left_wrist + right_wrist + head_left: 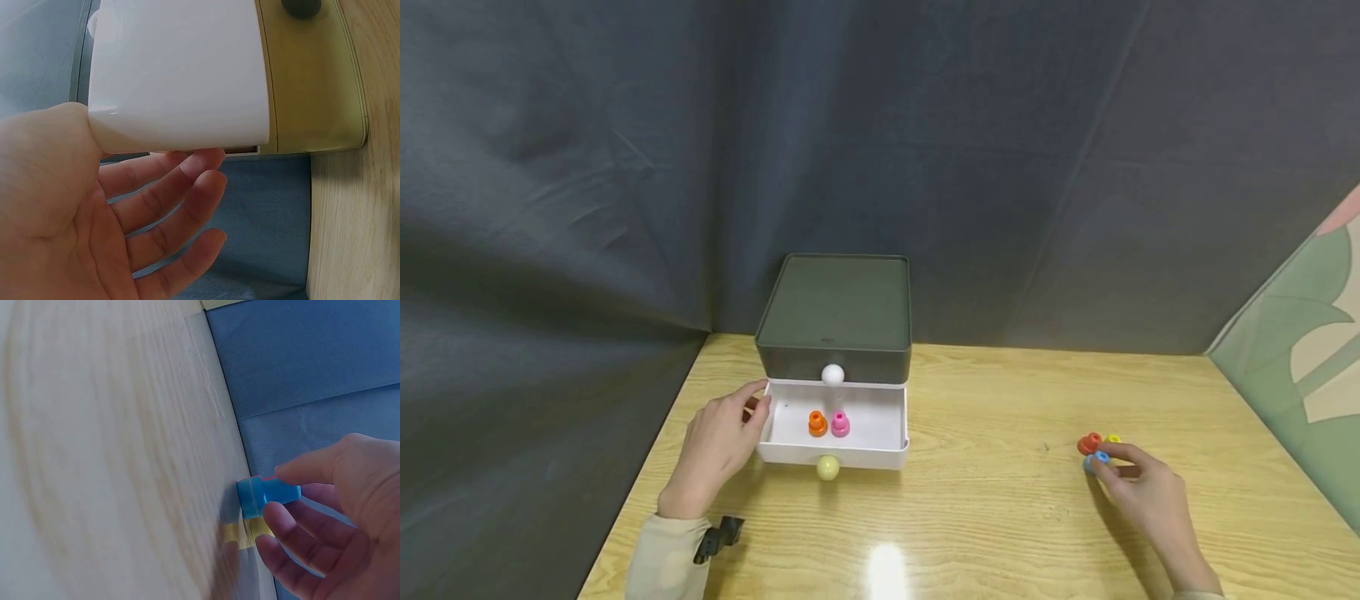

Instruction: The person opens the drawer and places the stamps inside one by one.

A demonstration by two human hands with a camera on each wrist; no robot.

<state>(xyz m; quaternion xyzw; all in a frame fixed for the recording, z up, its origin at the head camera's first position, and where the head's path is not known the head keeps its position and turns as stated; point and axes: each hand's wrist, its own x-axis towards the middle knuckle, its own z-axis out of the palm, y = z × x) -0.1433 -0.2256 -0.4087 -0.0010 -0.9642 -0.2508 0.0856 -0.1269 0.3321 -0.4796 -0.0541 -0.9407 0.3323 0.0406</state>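
My left hand [718, 437] is at the left wall of a pulled-out white drawer [868, 459], thumb at the rim and fingertips along the outer side. The left wrist view has the thumb tip hidden behind the drawer front [181, 75]. Inside the drawer stand an orange stepped peg [817, 424] and a pink one [840, 425]. Far to the right, my right hand [1150, 492] pinches a blue stepped peg [265, 495] between thumb and fingers, close over the table. A red peg [1087, 444] and a partly hidden yellow peg [1113, 438] are just behind it.
The dark grey drawer cabinet [842, 300] stands against dark cloth [962, 167] at the back. A white knob [832, 375] marks its upper drawer, a pale yellow knob [828, 468] the pulled-out one. Wooden table [985, 483] stretches between the hands. Patterned fabric [1315, 392] borders the right.
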